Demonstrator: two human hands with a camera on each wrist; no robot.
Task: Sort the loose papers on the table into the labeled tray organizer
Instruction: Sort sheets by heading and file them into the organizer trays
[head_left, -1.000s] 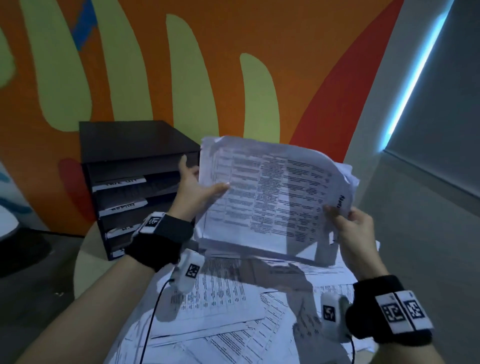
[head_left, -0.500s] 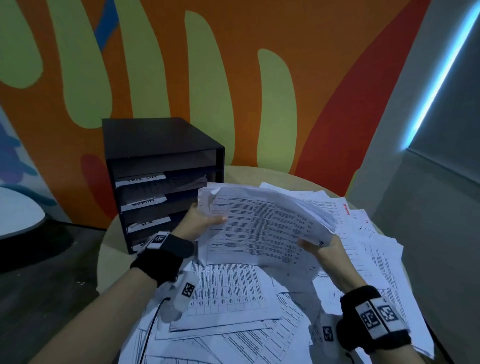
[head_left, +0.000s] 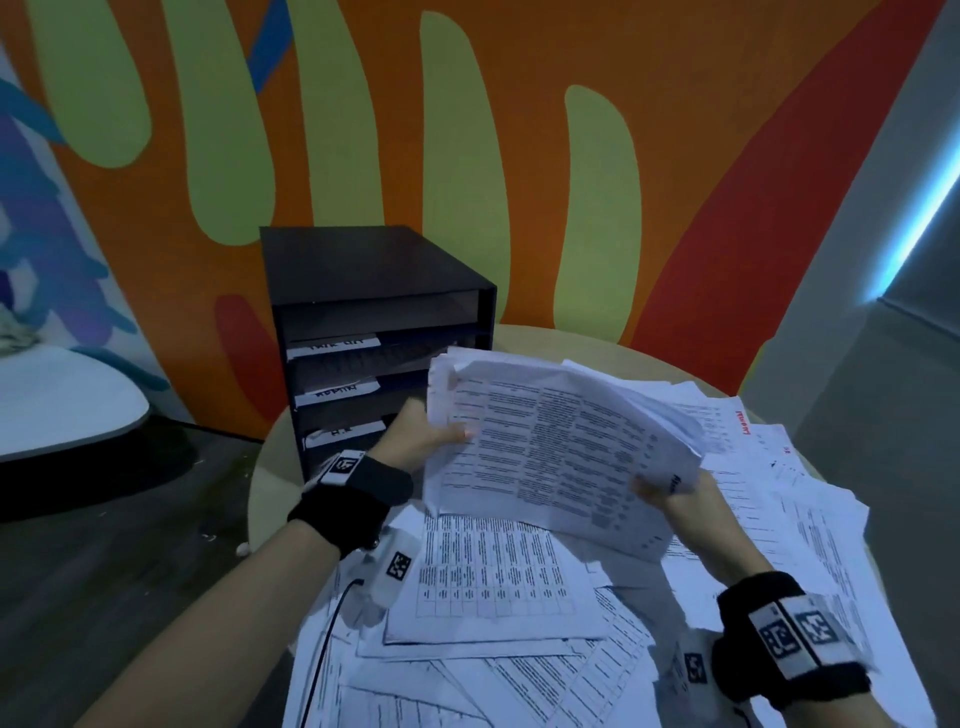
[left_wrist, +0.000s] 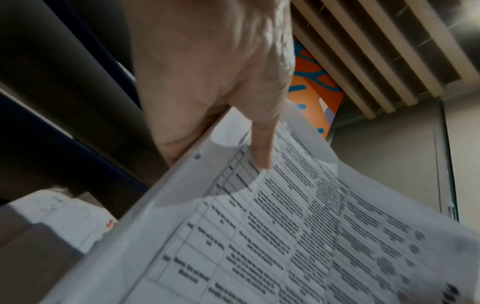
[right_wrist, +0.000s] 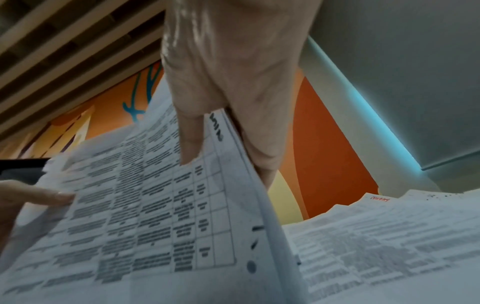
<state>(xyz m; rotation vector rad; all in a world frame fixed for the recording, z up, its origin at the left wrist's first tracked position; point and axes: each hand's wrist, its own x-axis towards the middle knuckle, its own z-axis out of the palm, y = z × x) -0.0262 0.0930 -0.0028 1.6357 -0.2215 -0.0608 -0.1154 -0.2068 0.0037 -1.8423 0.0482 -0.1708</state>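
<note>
Nearest me, loose papers (head_left: 498, 577) lie fanned and overlapping across the round table (head_left: 561, 340), printed tables face up. Above them I hold a sheaf (head_left: 561, 447) off the table with both hands, one at each side edge. My right hand (head_left: 685, 506) pinches the right edge, thumb on the printed face and fingers (right_wrist: 262, 148) behind. My left hand (head_left: 421, 441) grips the left edge the same way, thumb (left_wrist: 262, 144) pressed on top. The sheaf sags between them. Just beyond my left hand stands the black organizer (head_left: 374, 332), white labels on its tray fronts, against the orange wall (head_left: 519, 78).
</note>
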